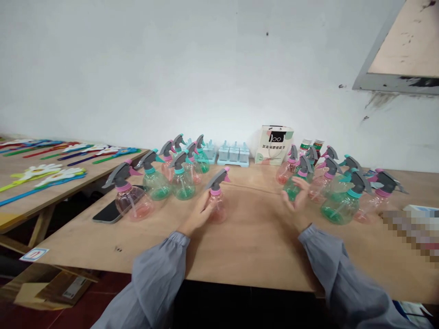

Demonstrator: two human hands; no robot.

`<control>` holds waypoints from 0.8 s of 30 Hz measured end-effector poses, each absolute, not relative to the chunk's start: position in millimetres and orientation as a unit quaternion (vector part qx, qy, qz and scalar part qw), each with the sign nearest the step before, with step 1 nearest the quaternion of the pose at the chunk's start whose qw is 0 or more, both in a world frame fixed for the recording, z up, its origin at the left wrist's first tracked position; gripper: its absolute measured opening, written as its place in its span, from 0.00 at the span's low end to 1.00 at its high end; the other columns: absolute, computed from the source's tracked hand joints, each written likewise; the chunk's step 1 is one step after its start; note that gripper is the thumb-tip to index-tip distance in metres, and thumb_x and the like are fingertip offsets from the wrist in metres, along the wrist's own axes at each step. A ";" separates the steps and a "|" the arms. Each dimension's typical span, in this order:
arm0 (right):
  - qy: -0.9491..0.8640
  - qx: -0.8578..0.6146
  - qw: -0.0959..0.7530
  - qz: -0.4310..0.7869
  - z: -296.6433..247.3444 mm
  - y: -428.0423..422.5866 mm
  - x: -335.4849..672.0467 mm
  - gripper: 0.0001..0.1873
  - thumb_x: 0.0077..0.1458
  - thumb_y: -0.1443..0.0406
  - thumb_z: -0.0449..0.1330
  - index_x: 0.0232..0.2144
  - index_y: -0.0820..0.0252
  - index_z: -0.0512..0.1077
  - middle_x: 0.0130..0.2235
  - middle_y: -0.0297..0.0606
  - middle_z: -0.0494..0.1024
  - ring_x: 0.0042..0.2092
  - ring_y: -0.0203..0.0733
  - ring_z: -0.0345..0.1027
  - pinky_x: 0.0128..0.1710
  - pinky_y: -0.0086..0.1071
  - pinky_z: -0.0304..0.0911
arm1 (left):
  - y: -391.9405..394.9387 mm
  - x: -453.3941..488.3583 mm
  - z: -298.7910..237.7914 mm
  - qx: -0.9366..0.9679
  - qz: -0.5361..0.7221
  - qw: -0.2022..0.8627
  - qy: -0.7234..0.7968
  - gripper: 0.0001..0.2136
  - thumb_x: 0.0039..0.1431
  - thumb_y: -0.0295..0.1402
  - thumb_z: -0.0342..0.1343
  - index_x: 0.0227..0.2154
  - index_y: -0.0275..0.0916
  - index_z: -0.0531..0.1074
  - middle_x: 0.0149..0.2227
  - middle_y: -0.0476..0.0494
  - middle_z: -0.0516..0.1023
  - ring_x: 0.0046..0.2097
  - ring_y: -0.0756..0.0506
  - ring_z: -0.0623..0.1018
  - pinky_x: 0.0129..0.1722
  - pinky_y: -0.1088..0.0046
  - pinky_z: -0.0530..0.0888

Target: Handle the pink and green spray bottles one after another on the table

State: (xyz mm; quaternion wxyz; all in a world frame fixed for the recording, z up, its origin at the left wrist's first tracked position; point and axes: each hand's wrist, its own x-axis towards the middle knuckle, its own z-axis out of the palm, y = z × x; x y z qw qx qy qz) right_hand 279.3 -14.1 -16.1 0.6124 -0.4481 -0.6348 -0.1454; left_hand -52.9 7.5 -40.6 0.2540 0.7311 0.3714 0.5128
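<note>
My left hand [200,214] is wrapped around the side of a clear pink spray bottle [218,210], which stands upright at the middle of the table. That bottle has a grey trigger head with a pink nozzle and collar. My right hand [297,203], a little blurred, has its thumb and fingers apart and holds nothing that I can see. Just behind it stands a green spray bottle [291,188] with a pink collar, partly hidden by the fingers; whether they touch cannot be told. Other green spray bottles [338,208] and pink ones stand to its right.
On the left, several spray bottles [156,185] stand around a black phone [111,211]. Light-blue popsicle moulds [233,154] and a paper bag [274,146] sit by the wall. A second table [20,196] holds colourful hand-shaped clappers [61,176]. A pixelated patch covers the right edge.
</note>
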 end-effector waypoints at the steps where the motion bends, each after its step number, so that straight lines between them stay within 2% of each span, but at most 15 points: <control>1: -0.666 -0.425 0.604 -0.106 -12.8 -17.9 259.6 0.25 0.58 0.55 0.60 0.55 0.54 0.62 0.53 0.48 0.70 0.57 0.55 0.67 0.62 0.57 0.58 | 5.9 -51.1 -40.1 0.747 0.493 0.264 0.359 0.19 0.64 0.44 0.51 0.53 0.41 0.69 0.56 0.35 0.76 0.60 0.38 0.74 0.60 0.57 0.70; 4: -0.729 -0.407 0.548 0.059 -3.4 -23.4 200.9 0.36 0.56 0.52 0.63 0.62 0.54 0.57 0.61 0.52 0.65 0.64 0.56 0.60 0.65 0.57 0.55 | -1.5 -42.2 -36.9 0.789 0.441 0.269 0.332 0.24 0.60 0.44 0.58 0.57 0.43 0.67 0.58 0.37 0.75 0.60 0.37 0.74 0.61 0.54 0.70; 6: -0.745 -0.394 0.514 0.159 3.6 -24.0 170.8 0.46 0.51 0.49 0.66 0.66 0.53 0.52 0.66 0.52 0.60 0.68 0.58 0.55 0.66 0.57 0.53 | -7.2 -32.6 -35.8 0.809 0.421 0.248 0.326 0.29 0.55 0.45 0.64 0.58 0.44 0.67 0.55 0.37 0.76 0.56 0.36 0.76 0.58 0.53 0.72; 8: -0.739 -0.382 0.505 0.232 10.3 -22.5 151.5 0.50 0.49 0.48 0.68 0.67 0.52 0.50 0.67 0.51 0.59 0.69 0.57 0.54 0.67 0.55 0.53 | -12.2 -20.2 -37.5 0.811 0.431 0.201 0.341 0.31 0.50 0.46 0.67 0.56 0.44 0.67 0.52 0.36 0.77 0.53 0.34 0.77 0.54 0.50 0.74; 11: -0.699 -0.382 0.536 0.280 16.0 -17.8 138.9 0.43 0.53 0.49 0.65 0.65 0.50 0.54 0.64 0.48 0.65 0.65 0.53 0.60 0.66 0.52 0.56 | -16.1 -3.8 -45.5 0.789 0.456 0.119 0.394 0.32 0.42 0.50 0.70 0.50 0.45 0.70 0.44 0.35 0.76 0.47 0.31 0.77 0.48 0.45 0.74; 14: -0.670 -0.380 0.565 0.297 16.5 -13.4 136.7 0.32 0.57 0.50 0.60 0.61 0.49 0.62 0.56 0.44 0.73 0.58 0.49 0.68 0.64 0.49 0.59 | -14.8 -4.3 -53.5 0.794 0.470 0.064 0.380 0.34 0.35 0.55 0.72 0.46 0.47 0.71 0.39 0.39 0.76 0.43 0.31 0.78 0.46 0.47 0.74; 15: -0.666 -0.377 0.569 0.300 16.5 -12.3 137.3 0.29 0.58 0.51 0.60 0.59 0.50 0.65 0.53 0.43 0.76 0.56 0.49 0.70 0.63 0.48 0.60 | -12.9 -9.7 -54.3 0.795 0.487 0.051 0.358 0.33 0.36 0.55 0.71 0.46 0.47 0.71 0.39 0.40 0.76 0.42 0.33 0.78 0.46 0.49 0.74; 17: -0.666 -0.371 0.571 0.306 17.4 -10.0 139.8 0.24 0.58 0.52 0.59 0.55 0.51 0.69 0.49 0.42 0.78 0.54 0.48 0.72 0.61 0.47 0.62 | -6.3 -26.8 -51.0 0.769 0.548 0.023 0.330 0.28 0.46 0.53 0.66 0.47 0.46 0.69 0.41 0.41 0.76 0.43 0.36 0.78 0.46 0.53 0.74; 20: -0.670 -0.362 0.560 0.327 22.2 -5.7 146.3 0.20 0.55 0.53 0.62 0.48 0.53 0.73 0.46 0.40 0.80 0.51 0.48 0.73 0.60 0.48 0.64 | 12.6 -60.6 -34.6 0.599 0.681 -0.042 0.418 0.17 0.62 0.43 0.54 0.50 0.42 0.64 0.49 0.37 0.71 0.52 0.37 0.74 0.52 0.54 0.72; 22: -0.673 -0.351 0.541 0.362 27.2 -3.0 150.7 0.18 0.52 0.54 0.65 0.44 0.53 0.75 0.45 0.39 0.80 0.50 0.47 0.74 0.59 0.48 0.65 | 31.1 -83.3 -21.9 0.491 0.722 -0.073 0.482 0.20 0.62 0.40 0.55 0.53 0.39 0.61 0.55 0.33 0.66 0.59 0.37 0.69 0.59 0.53 0.68; 24: -0.671 -0.343 0.522 0.399 32.8 -1.8 153.8 0.17 0.50 0.56 0.67 0.43 0.53 0.77 0.44 0.38 0.81 0.49 0.47 0.75 0.57 0.47 0.66 | 51.6 -102.8 -14.0 0.477 0.709 -0.048 0.517 0.27 0.58 0.41 0.61 0.55 0.36 0.58 0.59 0.30 0.62 0.65 0.35 0.64 0.65 0.52 0.61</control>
